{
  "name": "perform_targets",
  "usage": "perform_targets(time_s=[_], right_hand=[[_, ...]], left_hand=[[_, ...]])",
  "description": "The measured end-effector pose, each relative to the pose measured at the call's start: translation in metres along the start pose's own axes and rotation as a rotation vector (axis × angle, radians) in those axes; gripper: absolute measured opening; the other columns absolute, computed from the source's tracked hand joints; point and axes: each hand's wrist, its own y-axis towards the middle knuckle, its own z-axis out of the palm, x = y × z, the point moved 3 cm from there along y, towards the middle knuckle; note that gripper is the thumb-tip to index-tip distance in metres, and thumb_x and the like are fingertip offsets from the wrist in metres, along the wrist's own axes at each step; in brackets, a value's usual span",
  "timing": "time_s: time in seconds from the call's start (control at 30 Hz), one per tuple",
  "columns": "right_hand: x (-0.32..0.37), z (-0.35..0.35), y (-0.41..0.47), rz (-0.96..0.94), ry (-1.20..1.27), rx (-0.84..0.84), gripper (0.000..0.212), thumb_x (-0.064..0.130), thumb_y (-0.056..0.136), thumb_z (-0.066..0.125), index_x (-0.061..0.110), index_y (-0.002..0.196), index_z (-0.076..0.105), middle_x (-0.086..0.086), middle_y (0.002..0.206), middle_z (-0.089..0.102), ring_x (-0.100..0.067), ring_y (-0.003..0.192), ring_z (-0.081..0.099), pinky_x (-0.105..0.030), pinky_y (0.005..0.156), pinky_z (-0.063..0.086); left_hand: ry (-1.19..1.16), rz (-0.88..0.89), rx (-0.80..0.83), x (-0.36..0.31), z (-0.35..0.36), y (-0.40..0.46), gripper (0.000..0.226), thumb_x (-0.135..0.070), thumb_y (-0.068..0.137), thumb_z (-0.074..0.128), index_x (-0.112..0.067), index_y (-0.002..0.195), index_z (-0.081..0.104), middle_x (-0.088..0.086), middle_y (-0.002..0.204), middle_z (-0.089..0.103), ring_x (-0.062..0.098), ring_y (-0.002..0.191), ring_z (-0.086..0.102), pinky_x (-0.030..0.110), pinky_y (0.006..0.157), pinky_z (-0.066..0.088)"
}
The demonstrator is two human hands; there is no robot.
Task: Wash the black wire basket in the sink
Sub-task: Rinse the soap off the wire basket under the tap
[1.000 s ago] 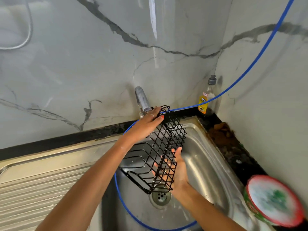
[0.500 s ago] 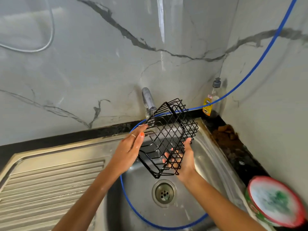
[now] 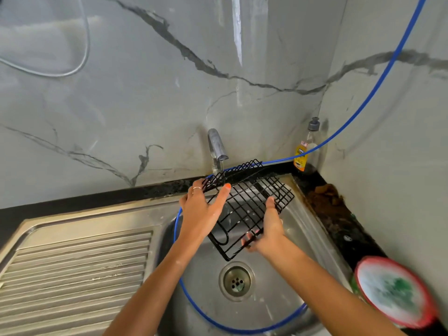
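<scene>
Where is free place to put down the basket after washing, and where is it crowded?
The ribbed drainboard, left of the sink bowl, lies bare. The bowl bottom around the drain is bare inside the blue hose loop. The right counter is crowded: brown lump, soap bottle, red-rimmed tub.

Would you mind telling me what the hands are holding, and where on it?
Both hold the black wire basket over the sink: left hand at its far-left corner, right hand on its right edge.
</scene>
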Motion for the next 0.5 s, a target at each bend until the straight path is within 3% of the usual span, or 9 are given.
perform_targets(time_s=[0.07,0.13,0.23,0.37,0.5], right_hand=[[0.004,0.002,0.002,-0.08,-0.026,-0.047,0.094,0.077,0.069,0.052,0.034,0.145,0.018,-0.006,0.149,0.03,-0.035,0.118,0.044,-0.055,0.083,0.048],[0.008,0.004,0.006,-0.151,-0.1,-0.065,0.097,0.072,0.072,0.056,0.034,0.148,0.01,-0.005,0.154,0.023,-0.035,0.132,0.035,-0.056,0.104,0.036],[0.011,0.002,-0.002,-0.193,-0.196,-0.016,0.089,0.067,0.074,0.061,0.036,0.144,0.015,-0.009,0.15,0.027,-0.034,0.128,0.039,-0.054,0.104,0.036],[0.019,-0.004,-0.007,-0.26,-0.358,0.066,0.078,0.052,0.083,0.063,0.034,0.145,0.017,-0.008,0.151,0.026,-0.031,0.131,0.034,-0.048,0.101,0.033],[0.018,-0.009,-0.011,-0.351,-0.601,0.166,0.086,0.053,0.078,0.069,0.036,0.145,0.018,-0.005,0.151,0.024,-0.029,0.129,0.036,-0.04,0.095,0.035]], left_hand=[[-0.113,-0.121,-0.018,0.0,-0.003,-0.002,0.041,-0.059,0.085,0.059,-0.025,0.107,0.051,-0.008,0.106,0.062,0.021,0.115,0.056,0.042,0.102,0.041],[-0.266,-0.225,-0.014,0.004,-0.005,-0.003,0.032,-0.051,0.088,0.061,-0.023,0.104,0.055,-0.013,0.091,0.061,0.012,0.097,0.061,0.032,0.086,0.041],[-0.429,-0.333,0.02,0.015,-0.008,-0.011,0.027,-0.052,0.091,0.059,-0.026,0.098,0.055,-0.015,0.088,0.055,0.005,0.085,0.052,0.03,0.085,0.033],[-0.492,-0.492,0.036,0.035,-0.011,-0.015,0.026,-0.049,0.09,0.061,-0.023,0.091,0.062,-0.001,0.095,0.064,0.022,0.097,0.06,0.039,0.086,0.043],[-0.433,-0.593,0.141,0.043,-0.011,-0.025,0.025,-0.05,0.096,0.051,-0.026,0.101,0.056,0.006,0.11,0.06,0.025,0.085,0.058,0.029,0.063,0.043]])
